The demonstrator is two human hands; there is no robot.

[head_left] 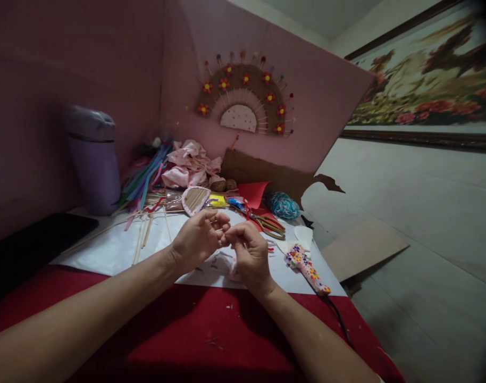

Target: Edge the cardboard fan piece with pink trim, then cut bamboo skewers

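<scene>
My left hand [201,238] is raised over the white sheet [115,250], palm turned partly up and fingers curled in toward the other hand. My right hand [251,258] meets it there, thumb and forefinger pinched together. Whatever lies between the fingertips is too small to make out. Just behind the hands is a half-round cardboard piece [195,200] with a pale pink fluffy rim. Scissors with brown handles [271,226] lie beyond my right hand. Part of a pale pink thing [234,270] shows under my right hand.
A flower-patterned glue gun [309,270] lies at the right, its cord running off the table. Blue yarn [283,205], red paper [254,192], pink cloth [189,164] and thin sticks [144,234] are farther back. A purple tumbler [94,162] stands left. A decorated cardboard arch [243,80] hangs on the pink board.
</scene>
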